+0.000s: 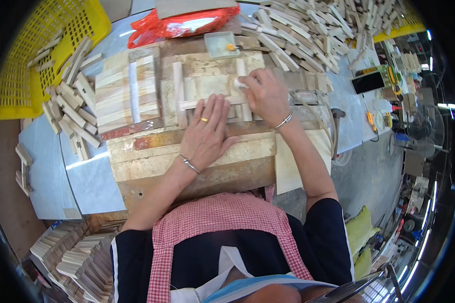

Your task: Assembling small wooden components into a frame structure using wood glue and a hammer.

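Workbench [232, 174], centre of my view. Yellow crate [93, 28], upper left. Heap of wood strips [301, 38], upper right. Wooden frame [178, 81], upper centre: two uprights and a crossbar [191, 104], lying flat under and between the hands. Left hand [207, 131], centre: I see it palm down, laid flat with fingers over the crossbar. Right hand [265, 96], right of centre: narrow pinch on a small white wad [239, 84]. The wad sits by the right upright; contact with the wood, I cannot tell.
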`<state>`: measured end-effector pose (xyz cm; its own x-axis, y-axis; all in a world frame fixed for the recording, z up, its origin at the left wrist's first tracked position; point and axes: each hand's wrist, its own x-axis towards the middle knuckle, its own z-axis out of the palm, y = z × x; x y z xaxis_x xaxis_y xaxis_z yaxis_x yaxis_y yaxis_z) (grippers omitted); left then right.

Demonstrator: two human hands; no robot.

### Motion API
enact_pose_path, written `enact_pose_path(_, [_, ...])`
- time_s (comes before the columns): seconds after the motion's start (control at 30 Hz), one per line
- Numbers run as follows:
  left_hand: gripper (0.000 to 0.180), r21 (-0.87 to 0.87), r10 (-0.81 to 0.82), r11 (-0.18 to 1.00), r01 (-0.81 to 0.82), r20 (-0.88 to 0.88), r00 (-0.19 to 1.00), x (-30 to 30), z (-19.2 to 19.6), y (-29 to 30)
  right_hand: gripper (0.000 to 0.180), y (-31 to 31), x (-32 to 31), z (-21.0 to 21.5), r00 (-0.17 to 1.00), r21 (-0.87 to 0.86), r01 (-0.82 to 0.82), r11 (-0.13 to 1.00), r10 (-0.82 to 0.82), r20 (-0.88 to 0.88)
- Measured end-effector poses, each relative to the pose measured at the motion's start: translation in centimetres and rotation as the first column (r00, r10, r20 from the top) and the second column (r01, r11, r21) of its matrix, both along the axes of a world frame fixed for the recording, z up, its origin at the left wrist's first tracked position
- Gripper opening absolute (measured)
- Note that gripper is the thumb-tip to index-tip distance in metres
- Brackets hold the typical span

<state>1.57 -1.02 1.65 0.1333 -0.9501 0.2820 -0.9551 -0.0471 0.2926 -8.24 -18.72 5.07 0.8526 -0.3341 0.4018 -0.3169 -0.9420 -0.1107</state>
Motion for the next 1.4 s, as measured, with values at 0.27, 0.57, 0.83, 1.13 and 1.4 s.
enact_pose_path(0.27, [0.056, 0.282, -0.012, 0.957, 0.072, -0.208, 0.978, -0.8, -0.5, 0.4, 0.026, 7.0, 7.2, 0.6, 0.93, 0.109, -0.336, 0.936, 0.348, -0.117])
enact_pose_path(0.57, [0.07, -0.005, 0.003, 1.0, -0.003, 0.027, 1.0, -0.1, -1.0, 0.2, 0.028, 4.0, -2.6, 2.0, 0.962, 0.228, 0.038, 0.973, -0.097, 0.255])
enact_pose_path(0.83, [0.079, -0.042, -0.002, 0.999, 0.005, 0.069, 0.998, 0.2, -0.1, -0.5, 0.028, 2.0, -20.8, -1.2, 0.886, 0.145, 0.433, 0.889, -0.45, 0.114])
enact_pose_path(1.13, [0.077, -0.069, 0.004, 0.998, 0.003, 0.108, 0.994, -0.2, 0.3, -0.3, 0.035, -11.1, -34.5, -7.0, 0.51, 0.132, 0.853, 0.505, -0.75, -0.421])
enact_pose_path(1.4, [0.077, -0.084, 0.003, 0.996, 0.003, 0.067, 0.998, -0.2, -0.1, -0.5, 0.031, -8.5, -30.5, -2.5, 0.543, 0.254, 0.833, 0.492, -0.816, -0.199])
